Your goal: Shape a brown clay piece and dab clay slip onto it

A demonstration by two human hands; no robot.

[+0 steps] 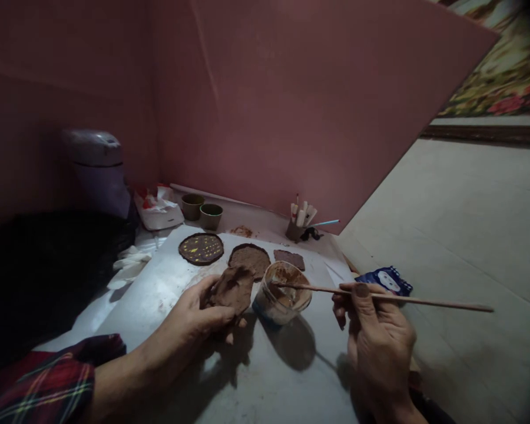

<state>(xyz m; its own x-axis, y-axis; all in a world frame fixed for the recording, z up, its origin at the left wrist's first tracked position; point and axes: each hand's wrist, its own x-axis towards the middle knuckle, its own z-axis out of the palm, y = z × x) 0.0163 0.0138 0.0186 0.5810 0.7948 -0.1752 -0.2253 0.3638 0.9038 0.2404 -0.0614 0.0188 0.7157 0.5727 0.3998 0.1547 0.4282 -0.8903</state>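
Note:
My left hand (198,321) grips a lump of brown clay (232,288) just above the white work sheet (168,288). In my right hand (375,335) is a long thin wooden stick (415,300), pinched near its middle. The stick's tip reaches left into a small clear cup of brown slip (282,291) standing between my two hands. Beyond the cup lie a dark clay disc with yellow dots (201,248), a plain brown clay disc (249,259) and a small flat clay slab (289,259).
Two small green cups (202,211) stand at the back by a white packet (159,212). A holder of tools (300,224) sits near the pink wall. A blue packet (386,280) lies right of the sheet. A grey bin (99,171) stands at the left.

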